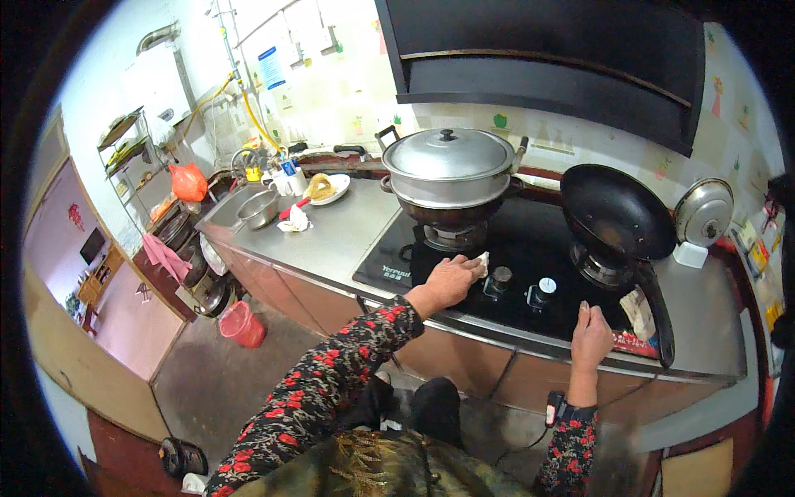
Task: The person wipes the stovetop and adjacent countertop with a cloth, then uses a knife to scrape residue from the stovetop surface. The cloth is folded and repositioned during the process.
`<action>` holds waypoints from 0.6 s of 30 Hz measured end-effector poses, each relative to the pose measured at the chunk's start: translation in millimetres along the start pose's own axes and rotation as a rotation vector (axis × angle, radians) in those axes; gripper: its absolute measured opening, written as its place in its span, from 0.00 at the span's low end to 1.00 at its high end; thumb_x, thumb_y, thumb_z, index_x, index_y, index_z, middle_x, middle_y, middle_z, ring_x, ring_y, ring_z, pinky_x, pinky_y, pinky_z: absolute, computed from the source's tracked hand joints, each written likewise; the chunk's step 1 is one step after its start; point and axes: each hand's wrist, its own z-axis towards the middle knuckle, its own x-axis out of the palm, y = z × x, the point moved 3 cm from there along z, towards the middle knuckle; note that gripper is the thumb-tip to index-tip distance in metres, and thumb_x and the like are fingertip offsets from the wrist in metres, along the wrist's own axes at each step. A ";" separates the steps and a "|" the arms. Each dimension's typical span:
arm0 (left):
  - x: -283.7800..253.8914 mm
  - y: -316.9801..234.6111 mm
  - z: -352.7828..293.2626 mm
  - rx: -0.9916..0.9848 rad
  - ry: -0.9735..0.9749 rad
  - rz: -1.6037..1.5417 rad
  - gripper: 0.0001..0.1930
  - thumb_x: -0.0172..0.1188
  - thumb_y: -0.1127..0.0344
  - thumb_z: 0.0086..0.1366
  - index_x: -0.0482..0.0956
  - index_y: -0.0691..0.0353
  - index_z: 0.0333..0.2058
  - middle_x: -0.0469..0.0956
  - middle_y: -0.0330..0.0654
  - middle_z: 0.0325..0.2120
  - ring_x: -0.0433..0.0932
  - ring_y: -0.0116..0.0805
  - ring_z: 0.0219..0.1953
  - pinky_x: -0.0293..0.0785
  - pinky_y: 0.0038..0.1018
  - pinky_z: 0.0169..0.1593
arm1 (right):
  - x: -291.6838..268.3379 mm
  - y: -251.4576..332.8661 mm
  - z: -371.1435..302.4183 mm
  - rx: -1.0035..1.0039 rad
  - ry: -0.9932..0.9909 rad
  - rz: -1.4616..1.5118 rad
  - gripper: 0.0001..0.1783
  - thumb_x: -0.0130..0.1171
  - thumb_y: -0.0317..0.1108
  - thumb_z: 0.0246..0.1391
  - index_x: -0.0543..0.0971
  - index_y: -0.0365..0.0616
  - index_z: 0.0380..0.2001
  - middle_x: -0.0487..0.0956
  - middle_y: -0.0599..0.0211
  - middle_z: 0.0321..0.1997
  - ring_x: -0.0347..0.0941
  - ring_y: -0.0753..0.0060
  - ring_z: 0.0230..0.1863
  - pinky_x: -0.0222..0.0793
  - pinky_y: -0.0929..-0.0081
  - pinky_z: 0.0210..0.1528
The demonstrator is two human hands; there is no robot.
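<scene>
My left hand (451,282) reaches over the black glass cooktop (517,240), its fingers closed on a crumpled white cloth (484,264). The cloth touches the glass just left of a dark knob (498,280). Right of it is a silver-topped knob (543,290). My right hand (591,338) is curled closed above the cooktop's front edge, with nothing visible in it. Behind my left hand, a large lidded steamer pot (448,166) stands on the left burner. A black wok (617,215) tilts on the right burner, its handle (658,319) pointing toward me.
On the left counter are a metal bowl (258,209), a white plate (331,190) with a tan item and a crumpled white tissue (295,220). A pot lid (704,212) leans at the right wall. The range hood (538,66) overhangs the back. A red bucket (243,325) stands on the floor.
</scene>
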 end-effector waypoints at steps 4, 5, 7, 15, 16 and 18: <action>3.6 9.0 -1.2 -0.045 -0.009 -0.047 0.19 0.53 0.68 0.62 0.75 0.50 0.53 0.71 0.32 0.58 0.72 0.40 0.52 0.73 0.37 0.48 | 1.3 -0.4 0.3 -0.021 -0.018 -0.004 0.20 0.53 0.45 0.62 0.70 0.43 0.21 0.73 0.55 0.20 0.71 0.48 0.22 0.63 0.57 0.24; 3.5 15.7 -4.8 -0.068 0.012 -0.024 0.20 0.53 0.68 0.61 0.75 0.49 0.54 0.71 0.31 0.58 0.73 0.40 0.51 0.73 0.38 0.48 | 1.9 -0.8 0.2 -0.017 -0.013 -0.016 0.21 0.53 0.45 0.63 0.70 0.43 0.21 0.73 0.55 0.20 0.71 0.48 0.23 0.63 0.57 0.24; 0.8 32.9 -17.6 -0.121 0.011 0.007 0.23 0.53 0.71 0.59 0.74 0.48 0.55 0.72 0.31 0.57 0.73 0.40 0.51 0.73 0.38 0.47 | 3.3 -2.0 0.1 -0.001 0.002 -0.029 0.22 0.53 0.46 0.63 0.69 0.43 0.20 0.72 0.54 0.20 0.70 0.47 0.22 0.63 0.56 0.23; -4.8 114.1 -71.1 -0.261 0.002 0.017 0.20 0.55 0.70 0.59 0.78 0.47 0.51 0.75 0.28 0.54 0.74 0.39 0.49 0.73 0.38 0.47 | 4.1 -2.0 -1.0 0.010 0.000 0.018 0.22 0.52 0.45 0.63 0.69 0.43 0.19 0.70 0.55 0.17 0.68 0.49 0.20 0.61 0.58 0.22; -2.7 123.3 -75.1 -0.293 0.043 0.013 0.20 0.54 0.69 0.60 0.77 0.47 0.52 0.74 0.28 0.54 0.74 0.39 0.49 0.73 0.38 0.47 | 3.9 -1.4 -1.0 0.007 -0.006 0.015 0.22 0.52 0.45 0.63 0.69 0.43 0.19 0.70 0.55 0.17 0.68 0.49 0.20 0.61 0.58 0.22; -0.5 142.1 -79.7 -0.318 0.086 0.019 0.22 0.51 0.67 0.63 0.72 0.45 0.57 0.71 0.30 0.59 0.72 0.42 0.53 0.73 0.43 0.50 | 3.6 -0.5 -0.5 0.010 -0.010 -0.004 0.22 0.52 0.45 0.63 0.69 0.43 0.19 0.70 0.55 0.17 0.68 0.49 0.20 0.60 0.58 0.22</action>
